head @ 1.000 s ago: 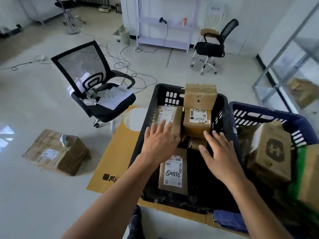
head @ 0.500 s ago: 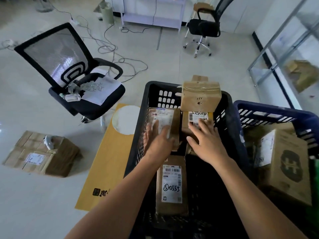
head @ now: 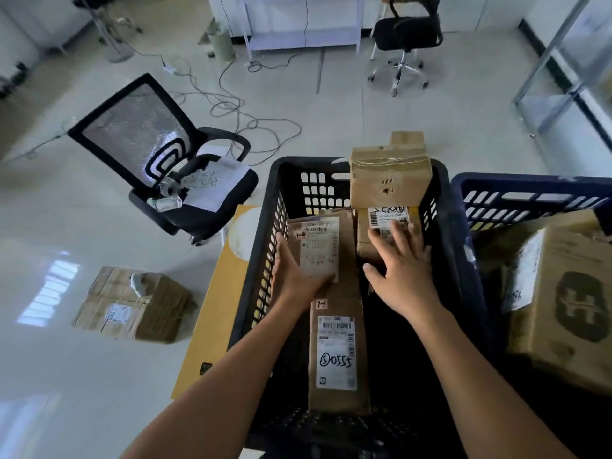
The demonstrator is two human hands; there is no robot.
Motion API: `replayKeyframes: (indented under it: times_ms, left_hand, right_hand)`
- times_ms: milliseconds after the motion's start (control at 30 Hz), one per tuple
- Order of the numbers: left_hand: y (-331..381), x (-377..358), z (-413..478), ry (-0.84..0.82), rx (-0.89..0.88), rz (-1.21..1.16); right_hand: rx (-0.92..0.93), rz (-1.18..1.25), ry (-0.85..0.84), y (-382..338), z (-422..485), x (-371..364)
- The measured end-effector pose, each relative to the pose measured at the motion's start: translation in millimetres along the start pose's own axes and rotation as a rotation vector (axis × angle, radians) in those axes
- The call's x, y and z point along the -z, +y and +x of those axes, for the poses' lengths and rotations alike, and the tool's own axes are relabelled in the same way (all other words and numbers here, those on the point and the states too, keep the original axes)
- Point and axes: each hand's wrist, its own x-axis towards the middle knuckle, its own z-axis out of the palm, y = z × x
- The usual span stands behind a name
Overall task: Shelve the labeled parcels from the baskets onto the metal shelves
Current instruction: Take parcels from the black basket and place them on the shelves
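A black basket (head: 265, 260) holds several brown labeled parcels. My left hand (head: 291, 276) grips the left and lower edge of the parcel tagged 1-4 (head: 319, 246). My right hand (head: 402, 263) lies with straight fingers on the small labeled parcel (head: 374, 236) to its right. A taped box (head: 390, 180) leans on the basket's far wall above that parcel. The long parcel tagged 2-1 and marked 0555 (head: 336, 352) lies nearest me. A blue basket (head: 530, 193) on the right holds a large box with a dark logo (head: 563, 303).
A black mesh office chair (head: 159, 154) with papers on its seat stands left of the baskets. A taped carton (head: 132, 303) lies on the floor at the left. A yellow flat sheet (head: 212, 313) lies under the black basket. Cables trail across the floor behind. A metal shelf frame (head: 563, 54) stands at the right.
Both hands have gone deeper into the black basket. My left hand slid from the top of the 1-4 parcel to its left edge; my right hand came down onto the small parcel.
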Motion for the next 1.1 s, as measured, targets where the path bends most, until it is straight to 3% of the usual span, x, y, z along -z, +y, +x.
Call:
replayKeyframes:
  times_ms: [100, 333, 567, 800, 967, 1100]
  left_hand:
    - [2.3, 2.0, 2.2, 0.050, 0.017, 0.048]
    - [1.2, 10.4, -3.0, -0.095, -0.017, -0.167]
    - [3.4, 9.2, -31.5, -0.115, 0.021, -0.030]
    - [-10.8, 27.3, -68.5, -0.019, -0.208, -0.125]
    - [-2.5, 66.4, -99.7, -0.269, -0.310, -0.257]
    - [-2.6, 100.2, -131.6, -0.399, -0.463, -0.311]
  right_hand:
    - [-0.010, 0.041, -0.016, -0.5, 1.2, 3.7]
    - [-0.032, 0.117, 0.001, 1.3, -1.0, 7.6]
    - [0.001, 0.077, -0.017, -7.4, -11.5, 9.2]
    - [-0.052, 0.227, 0.048, -38.3, -67.9, 16.5]
    - [-0.034, 0.708, 0.127, -64.4, -129.3, 24.4]
    - [-0.039, 0.778, 0.262, -100.0, -189.5, 31.3]
